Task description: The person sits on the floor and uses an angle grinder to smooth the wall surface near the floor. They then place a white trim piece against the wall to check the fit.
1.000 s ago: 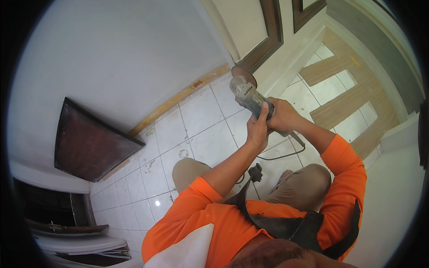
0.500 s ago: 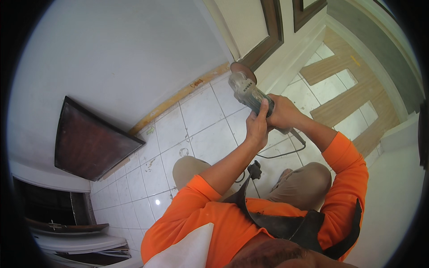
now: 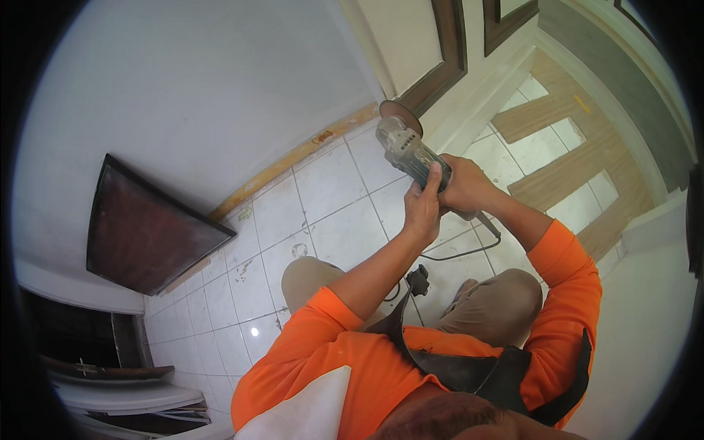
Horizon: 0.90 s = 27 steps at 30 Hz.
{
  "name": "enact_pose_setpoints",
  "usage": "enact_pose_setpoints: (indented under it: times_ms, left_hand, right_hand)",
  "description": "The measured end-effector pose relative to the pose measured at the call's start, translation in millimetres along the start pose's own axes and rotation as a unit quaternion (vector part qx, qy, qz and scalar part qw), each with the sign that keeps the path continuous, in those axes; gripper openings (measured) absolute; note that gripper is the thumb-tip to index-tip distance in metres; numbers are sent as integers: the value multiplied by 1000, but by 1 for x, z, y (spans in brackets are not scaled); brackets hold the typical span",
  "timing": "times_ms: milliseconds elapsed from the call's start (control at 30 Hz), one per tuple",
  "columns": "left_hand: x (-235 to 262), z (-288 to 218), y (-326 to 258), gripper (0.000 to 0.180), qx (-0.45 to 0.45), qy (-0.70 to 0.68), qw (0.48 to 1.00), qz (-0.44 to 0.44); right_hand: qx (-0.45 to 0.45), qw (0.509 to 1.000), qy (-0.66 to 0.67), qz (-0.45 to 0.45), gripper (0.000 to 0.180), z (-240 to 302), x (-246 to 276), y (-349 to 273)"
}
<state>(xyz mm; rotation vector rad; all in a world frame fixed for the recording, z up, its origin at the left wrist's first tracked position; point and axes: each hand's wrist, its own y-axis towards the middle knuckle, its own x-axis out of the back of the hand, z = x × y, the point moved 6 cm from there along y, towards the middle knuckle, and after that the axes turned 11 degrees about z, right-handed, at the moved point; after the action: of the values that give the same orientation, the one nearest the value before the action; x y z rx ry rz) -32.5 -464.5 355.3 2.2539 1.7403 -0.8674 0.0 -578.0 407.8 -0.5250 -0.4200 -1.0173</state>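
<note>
Both of my hands grip a dusty green and grey angle grinder (image 3: 411, 155), held out ahead of me above the tiles. My left hand (image 3: 424, 213) wraps the near side of its body, thumb lying along the top. On the far side, my right hand (image 3: 468, 185) is closed round the same body, its fingers partly hidden. A brown disc (image 3: 401, 117) sits at the tool's head, at the lower corner of a dark wooden frame moulding (image 3: 433, 84); whether it touches the wood I cannot tell. From the grinder's rear end a dark cord (image 3: 490, 238) curves down toward the floor.
White floor tiles (image 3: 334, 180) spread beneath me. A wooden strip (image 3: 293, 160) runs along the foot of the wall. A dark reddish-brown panel (image 3: 150, 227) leans there at left. Wood-look planks (image 3: 561, 176) lie at right. A black object (image 3: 418, 281) rests between my knees.
Very little differs: the view has shifted slightly, and both hands keep their hold on the angle grinder, its disc at the same corner of the moulding.
</note>
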Motion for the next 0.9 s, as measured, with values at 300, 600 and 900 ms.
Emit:
enact_pose_setpoints:
  times_ms: [300,600,900]
  left_hand:
    - [3,7,-3,66,9,-4,1000,-9]
    - [3,5,-6,68,10,4,1000,-24]
    - [4,4,0,68,-16,5,1000,-1]
  right_hand:
    - [26,1000,8,3,66,-9,-8,0]
    - [31,999,14,1,67,-9,-10,0]
    - [31,999,8,-10,64,-2,-4,-3]
